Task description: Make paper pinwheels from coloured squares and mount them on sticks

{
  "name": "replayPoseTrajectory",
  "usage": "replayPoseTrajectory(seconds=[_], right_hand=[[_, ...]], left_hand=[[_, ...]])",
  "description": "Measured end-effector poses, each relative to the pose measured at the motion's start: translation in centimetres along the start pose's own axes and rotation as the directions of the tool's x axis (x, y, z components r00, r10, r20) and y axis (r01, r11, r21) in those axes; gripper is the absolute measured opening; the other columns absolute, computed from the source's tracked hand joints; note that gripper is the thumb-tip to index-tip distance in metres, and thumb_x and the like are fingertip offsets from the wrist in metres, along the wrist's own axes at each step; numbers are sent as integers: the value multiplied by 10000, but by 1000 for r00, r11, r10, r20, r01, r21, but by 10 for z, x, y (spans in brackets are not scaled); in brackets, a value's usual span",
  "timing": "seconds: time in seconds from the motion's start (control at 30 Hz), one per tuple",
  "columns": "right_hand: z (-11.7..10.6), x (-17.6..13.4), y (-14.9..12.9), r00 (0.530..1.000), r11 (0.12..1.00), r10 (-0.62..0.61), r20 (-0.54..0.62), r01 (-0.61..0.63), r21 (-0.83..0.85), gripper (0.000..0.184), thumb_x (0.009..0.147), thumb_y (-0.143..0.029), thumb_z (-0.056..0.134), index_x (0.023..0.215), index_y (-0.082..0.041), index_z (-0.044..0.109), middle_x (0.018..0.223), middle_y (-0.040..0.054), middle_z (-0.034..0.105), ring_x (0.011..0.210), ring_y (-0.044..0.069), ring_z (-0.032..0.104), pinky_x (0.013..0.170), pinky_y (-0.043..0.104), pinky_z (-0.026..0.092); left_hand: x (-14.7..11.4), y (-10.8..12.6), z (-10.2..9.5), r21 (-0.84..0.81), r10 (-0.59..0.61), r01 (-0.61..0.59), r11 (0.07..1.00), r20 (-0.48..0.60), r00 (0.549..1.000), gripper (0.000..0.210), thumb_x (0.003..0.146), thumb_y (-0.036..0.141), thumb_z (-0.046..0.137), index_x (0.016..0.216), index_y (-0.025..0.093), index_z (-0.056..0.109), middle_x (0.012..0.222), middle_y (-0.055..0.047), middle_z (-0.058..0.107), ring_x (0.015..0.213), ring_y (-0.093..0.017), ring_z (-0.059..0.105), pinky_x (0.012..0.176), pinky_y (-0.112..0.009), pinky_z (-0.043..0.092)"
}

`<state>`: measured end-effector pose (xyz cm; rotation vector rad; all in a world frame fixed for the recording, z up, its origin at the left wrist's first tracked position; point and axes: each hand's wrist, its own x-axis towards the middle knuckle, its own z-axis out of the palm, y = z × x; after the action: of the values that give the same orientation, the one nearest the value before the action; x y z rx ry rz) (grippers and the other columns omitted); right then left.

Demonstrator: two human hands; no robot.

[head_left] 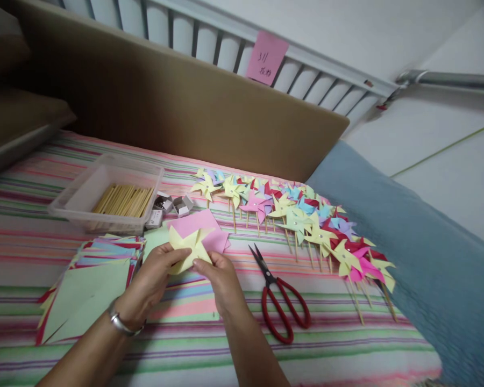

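Between my two hands is a pale yellow paper pinwheel point(192, 240) without a stick, its points folded in toward the middle. My left hand point(158, 269) pinches it from the left, thumb on its centre. From the right, my right hand point(221, 274) grips its lower edge with the thumb on top. Beneath it lie pink paper sheets point(201, 219) and a stack of coloured paper point(185, 301). Red-handled scissors point(275, 290) rest, blades partly apart, to the right of my right hand. What lies under my fingers is hidden.
Many finished pinwheels on sticks point(302, 215) lie in rows at the right. A clear plastic box point(64, 204) holds wooden sticks point(123, 200); small open boxes point(182, 204) stand beside it. Cut paper squares point(91, 293) are piled at left. A brown board point(185, 113) stands behind.
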<state>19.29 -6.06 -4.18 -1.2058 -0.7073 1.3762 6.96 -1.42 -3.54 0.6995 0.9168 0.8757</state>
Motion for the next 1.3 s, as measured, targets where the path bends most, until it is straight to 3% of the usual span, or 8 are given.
replayPoseTrajectory(seconds=[0.13,0.23,0.3,0.53,0.67,0.83,1.1,1.3], right_hand=[[-8,4,-3,992,997,-64,-106,58,-58,187,641,-239,720,791,-150,652,748,11,657,707,151,584,697,267,448],[-15,6,-7,951,980,-193,-241,173,-103,198,657,-249,715,818,-171,631,791,7,649,767,153,585,728,261,441],[-16,6,-9,944,973,-224,-241,202,-113,182,682,-276,701,813,-166,638,808,15,651,783,155,581,734,259,437],[-4,2,-7,977,992,-127,-170,127,-10,242,711,-383,676,705,-143,652,680,7,636,672,139,555,664,251,433],[-3,1,-8,983,993,-102,-150,110,47,177,668,-315,690,688,-140,668,666,11,649,660,150,560,651,261,436],[-3,1,-12,977,998,-28,-212,40,54,116,601,-228,688,674,-139,671,585,-8,627,583,128,529,584,241,410],[-6,1,-7,985,997,-71,-156,68,-22,146,614,-269,714,658,-138,666,623,4,641,626,147,545,615,251,407],[-17,1,-10,985,994,-101,-141,97,-41,216,703,-360,691,801,-169,669,804,50,677,773,201,608,747,317,459]], left_hand=[[5,-1,-6,92,55,-52,994,-33,998,180,599,258,727,731,135,716,642,-29,706,561,-140,593,558,-225,420],[6,1,-6,256,137,-107,961,-99,986,226,582,267,728,769,141,716,699,-35,720,599,-163,606,600,-250,437],[4,3,-3,372,192,-142,917,-101,976,217,571,272,720,744,143,710,673,-26,709,595,-175,598,585,-254,432],[-6,-3,6,682,445,-431,590,171,879,104,680,236,610,588,194,632,601,-2,591,602,-156,525,577,-233,380],[-4,-11,2,726,445,-491,481,280,850,128,747,250,555,637,202,601,641,-15,580,628,-162,525,598,-242,376],[-5,-13,2,777,427,-518,357,357,831,154,804,261,500,681,197,567,670,-20,576,646,-163,525,621,-256,372],[-6,-13,4,743,442,-507,436,313,840,143,766,186,510,626,188,542,643,-5,545,621,-153,516,599,-253,368],[-5,1,2,559,420,-406,723,111,901,99,705,198,570,653,162,646,655,-15,608,632,-167,552,594,-252,414]])
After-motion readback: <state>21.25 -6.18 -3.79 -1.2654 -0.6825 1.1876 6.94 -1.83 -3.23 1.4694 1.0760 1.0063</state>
